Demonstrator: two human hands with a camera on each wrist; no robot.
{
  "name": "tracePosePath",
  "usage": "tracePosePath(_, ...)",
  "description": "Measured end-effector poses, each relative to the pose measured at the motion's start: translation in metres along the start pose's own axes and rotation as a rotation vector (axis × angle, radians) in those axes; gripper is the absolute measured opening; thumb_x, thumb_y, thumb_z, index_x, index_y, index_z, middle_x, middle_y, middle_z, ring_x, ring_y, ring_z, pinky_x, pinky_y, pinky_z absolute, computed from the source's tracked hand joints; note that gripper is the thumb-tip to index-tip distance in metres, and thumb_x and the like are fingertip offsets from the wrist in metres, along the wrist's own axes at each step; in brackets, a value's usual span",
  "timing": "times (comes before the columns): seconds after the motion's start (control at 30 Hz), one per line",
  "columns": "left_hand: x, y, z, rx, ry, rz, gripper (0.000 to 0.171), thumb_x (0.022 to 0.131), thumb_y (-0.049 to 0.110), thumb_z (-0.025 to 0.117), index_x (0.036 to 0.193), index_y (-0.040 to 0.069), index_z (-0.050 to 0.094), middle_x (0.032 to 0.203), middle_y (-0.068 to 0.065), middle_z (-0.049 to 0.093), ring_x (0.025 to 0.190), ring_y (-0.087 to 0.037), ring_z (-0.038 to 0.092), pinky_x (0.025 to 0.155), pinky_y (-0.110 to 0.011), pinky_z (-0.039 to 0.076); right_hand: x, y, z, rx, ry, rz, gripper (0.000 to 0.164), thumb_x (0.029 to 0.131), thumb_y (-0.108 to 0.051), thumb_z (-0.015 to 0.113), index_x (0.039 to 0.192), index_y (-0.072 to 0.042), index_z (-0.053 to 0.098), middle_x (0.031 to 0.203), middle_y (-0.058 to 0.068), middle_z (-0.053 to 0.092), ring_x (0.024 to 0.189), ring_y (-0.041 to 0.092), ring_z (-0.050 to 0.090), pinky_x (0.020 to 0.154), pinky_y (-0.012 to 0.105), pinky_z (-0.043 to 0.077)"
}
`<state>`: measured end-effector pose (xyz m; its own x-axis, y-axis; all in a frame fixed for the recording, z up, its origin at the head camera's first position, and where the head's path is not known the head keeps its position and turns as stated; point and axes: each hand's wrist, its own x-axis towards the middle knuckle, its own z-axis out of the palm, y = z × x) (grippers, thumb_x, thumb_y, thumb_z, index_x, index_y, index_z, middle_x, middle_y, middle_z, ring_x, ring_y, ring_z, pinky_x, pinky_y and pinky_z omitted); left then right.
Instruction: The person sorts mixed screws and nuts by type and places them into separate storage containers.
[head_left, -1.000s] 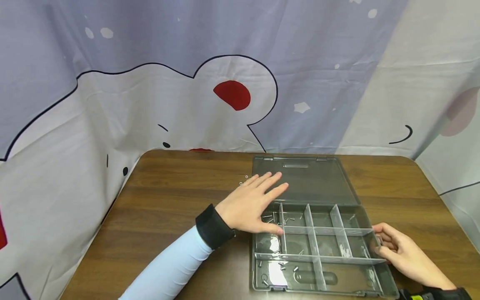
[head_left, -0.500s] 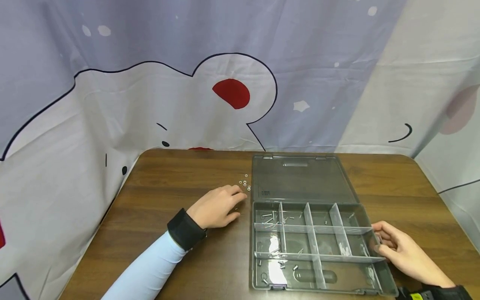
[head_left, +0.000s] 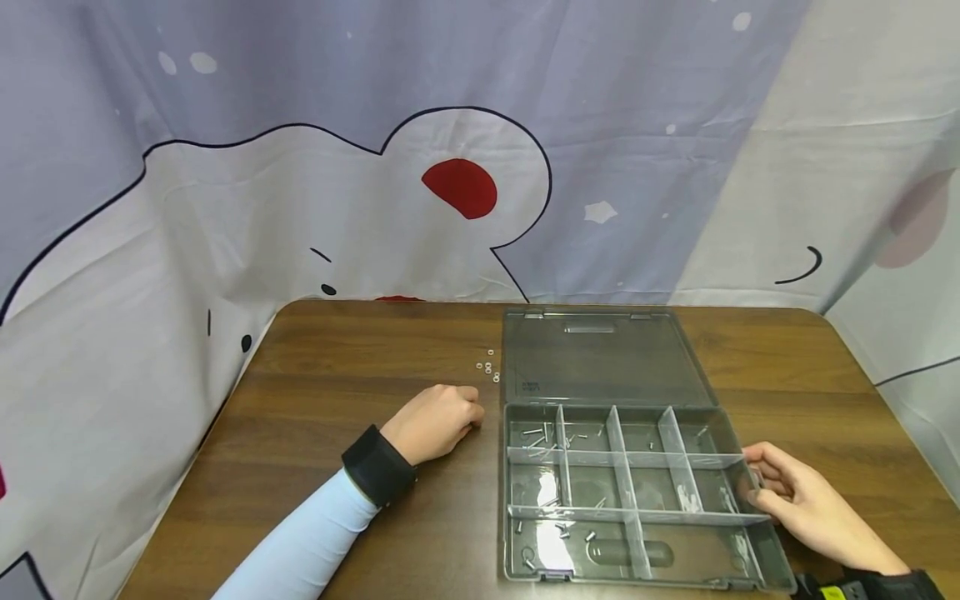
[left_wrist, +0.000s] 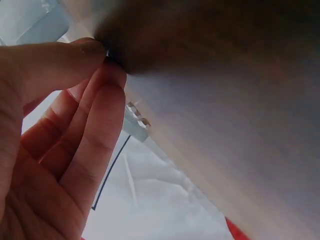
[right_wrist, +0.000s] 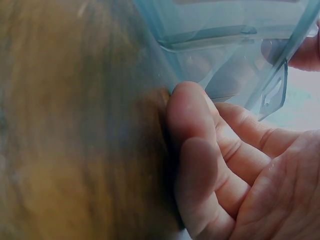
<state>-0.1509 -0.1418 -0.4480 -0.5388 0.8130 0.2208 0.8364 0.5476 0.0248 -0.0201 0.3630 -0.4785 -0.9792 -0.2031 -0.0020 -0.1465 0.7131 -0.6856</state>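
Note:
A grey see-through compartment box (head_left: 705, 550) lies on the table with its lid (head_left: 600, 358) folded back. Several small metal screws (head_left: 534, 442) and other bits are scattered in its compartments. My right hand (head_left: 806, 508) grips the box's right wall, thumb inside and fingers outside, as the right wrist view shows. Left of the box, my left hand (head_left: 435, 421) is down at the tabletop. In the left wrist view its thumb and fingertips pinch together at a tiny shiny piece (left_wrist: 109, 52), mostly hidden. Several small pale nuts (head_left: 488, 367) lie just beyond that hand.
The brown wooden table (head_left: 337, 350) has rounded far corners. Behind it hangs a patterned curtain (head_left: 315, 200). A latch (head_left: 556, 576) sits on the box's front edge.
My left hand came back from over the box to the table on its left, and its fingers drew together there. My right hand has stayed at the box's right wall.

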Motion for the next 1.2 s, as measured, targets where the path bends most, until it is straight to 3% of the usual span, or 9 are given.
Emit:
tracePosePath(0.07,0.000,0.001,0.001,0.000,0.013,-0.002,0.021,0.086,-0.001,0.074,0.082,0.019,0.078,0.074,0.005,0.059,0.066,-0.006,0.062,0.063,-0.023,0.054,0.000,0.000,0.000,-0.007,-0.003,0.002,0.038,0.091,0.002,0.068,0.126,-0.006,0.058,0.123,0.013,0.069,0.101,-0.016,0.058,0.071,0.021,0.055)
tracePosePath(0.27,0.001,0.003,0.002,-0.001,0.035,-0.020,0.022,0.084,-0.003,0.072,0.077,0.018,0.077,0.071,0.006,0.059,0.063,-0.006,0.061,0.061,-0.023,0.053,0.000,0.000,0.000,-0.012,-0.003,0.006,0.036,0.091,0.001,0.068,0.125,-0.006,0.058,0.122,0.005,0.069,0.101,-0.016,0.058,0.072,0.021,0.056)
tracePosePath(0.43,0.003,0.003,0.003,0.001,0.019,-0.034,0.021,0.080,-0.002,0.073,0.073,0.018,0.073,0.069,0.006,0.058,0.060,-0.005,0.056,0.058,-0.023,0.050,-0.001,-0.001,0.000,-0.011,-0.009,0.009,0.036,0.092,0.002,0.067,0.126,-0.005,0.057,0.125,0.024,0.067,0.100,-0.017,0.057,0.072,0.021,0.056)
tracePosePath(0.57,0.003,0.002,0.004,-0.009,0.011,-0.040,0.024,0.077,-0.005,0.071,0.069,0.018,0.069,0.067,0.007,0.054,0.058,-0.004,0.049,0.055,-0.022,0.044,-0.001,-0.001,0.000,-0.015,-0.006,0.006,0.036,0.092,0.001,0.068,0.126,-0.005,0.057,0.124,0.025,0.067,0.101,-0.016,0.058,0.071,0.021,0.056)
tracePosePath(0.63,0.003,0.002,0.004,-0.019,0.006,-0.042,0.027,0.077,-0.006,0.068,0.067,0.019,0.066,0.066,0.008,0.051,0.057,-0.004,0.045,0.054,-0.022,0.040,-0.001,0.000,0.000,-0.014,-0.007,0.005,0.036,0.092,0.001,0.068,0.126,-0.006,0.057,0.123,0.019,0.069,0.101,-0.016,0.058,0.072,0.021,0.056)
tracePosePath(0.83,0.005,0.001,-0.003,-0.030,0.021,-0.045,0.025,0.075,-0.005,0.065,0.068,0.018,0.060,0.067,0.008,0.046,0.057,-0.004,0.042,0.054,-0.022,0.038,-0.002,0.001,-0.001,0.008,-0.011,0.003,0.036,0.093,0.002,0.067,0.127,-0.006,0.057,0.119,-0.028,0.059,0.102,-0.017,0.058,0.072,0.020,0.056)
tracePosePath(0.9,0.009,0.002,-0.008,-0.017,0.045,-0.035,0.022,0.074,-0.003,0.066,0.071,0.018,0.060,0.070,0.008,0.046,0.058,-0.005,0.043,0.055,-0.023,0.040,-0.002,0.001,-0.001,0.012,-0.013,0.005,0.036,0.093,0.002,0.066,0.127,-0.005,0.057,0.122,-0.019,0.063,0.102,-0.017,0.058,0.072,0.021,0.056)
tracePosePath(1.07,0.030,0.016,-0.022,-0.013,0.106,0.021,0.021,0.074,-0.001,0.062,0.074,0.018,0.055,0.073,0.007,0.044,0.062,-0.007,0.043,0.058,-0.023,0.041,-0.002,-0.002,-0.001,0.007,-0.031,0.028,0.035,0.094,0.001,0.064,0.128,-0.003,0.055,0.129,0.026,0.065,0.102,-0.018,0.056,0.073,0.022,0.057)
tracePosePath(1.2,0.055,0.034,-0.030,-0.018,0.138,0.076,0.022,0.072,0.000,0.059,0.073,0.020,0.051,0.074,0.008,0.042,0.065,-0.006,0.043,0.060,-0.021,0.039,-0.002,-0.002,-0.001,0.012,-0.032,0.031,0.035,0.095,0.000,0.064,0.129,-0.003,0.055,0.128,0.026,0.065,0.102,-0.018,0.056,0.074,0.022,0.057)
